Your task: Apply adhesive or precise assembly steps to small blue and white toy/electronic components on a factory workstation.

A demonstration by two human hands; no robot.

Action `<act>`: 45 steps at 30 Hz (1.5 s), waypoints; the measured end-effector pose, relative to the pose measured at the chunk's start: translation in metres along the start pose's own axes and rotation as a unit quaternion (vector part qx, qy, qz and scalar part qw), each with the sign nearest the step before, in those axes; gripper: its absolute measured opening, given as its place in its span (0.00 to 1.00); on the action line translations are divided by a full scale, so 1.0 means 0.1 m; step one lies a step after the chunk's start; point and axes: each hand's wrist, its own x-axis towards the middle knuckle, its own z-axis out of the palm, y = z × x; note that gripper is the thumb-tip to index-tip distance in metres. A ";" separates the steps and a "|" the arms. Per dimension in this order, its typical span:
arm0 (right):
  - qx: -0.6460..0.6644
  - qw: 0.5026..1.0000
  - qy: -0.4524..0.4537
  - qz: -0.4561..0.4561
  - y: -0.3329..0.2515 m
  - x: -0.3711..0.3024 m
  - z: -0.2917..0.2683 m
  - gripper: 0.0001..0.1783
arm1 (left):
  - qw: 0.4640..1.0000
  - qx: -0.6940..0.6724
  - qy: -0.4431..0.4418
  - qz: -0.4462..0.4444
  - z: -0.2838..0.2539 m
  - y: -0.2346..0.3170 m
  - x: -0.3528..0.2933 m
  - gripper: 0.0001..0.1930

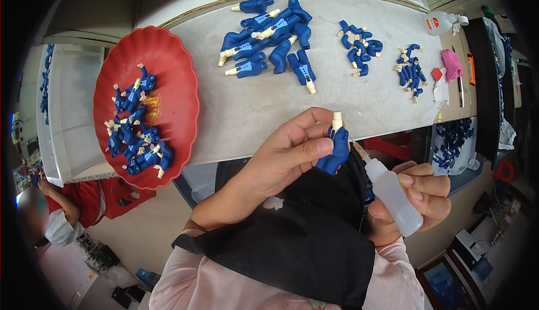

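Between the thumb and fingers of my left hand [295,144] is a blue doll body [338,144] with a cream neck peg, held upright just off the table's near edge. My right hand [418,195] is wrapped round a translucent white squeeze bottle [396,197]. The bottle's thin nozzle points up and left, close to the doll body's right side; whether the tip touches it I cannot tell. Beyond my hands lies a pile of similar blue doll bodies [275,29]. Small blue doll arms [360,46] form one group to the right, and more doll arms [411,71] lie farther right.
A red scalloped tray [179,85] at the left holds several assembled figures. At the table's right end are a white bottle [441,22], a pink cloth [451,64] and an orange box [471,68]. Another person [59,214] sits at the far left.
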 end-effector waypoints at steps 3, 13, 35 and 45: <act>-0.033 0.999 0.030 -0.004 0.00 -0.03 0.01 0.25 | 1.000 0.022 0.008 0.015 0.00 -0.01 0.00 0.18; -0.020 0.999 0.034 -0.008 0.01 -0.04 0.02 0.25 | 0.996 0.075 0.020 0.043 -0.01 0.00 0.00 0.16; 0.059 0.998 -0.004 0.034 -0.01 0.04 -0.07 0.30 | 0.992 0.100 0.025 0.077 0.01 -0.03 0.05 0.15; 0.048 0.943 0.133 0.301 0.62 0.09 -0.74 0.16 | 0.999 -0.022 -0.004 0.045 -0.10 -0.03 0.04 0.13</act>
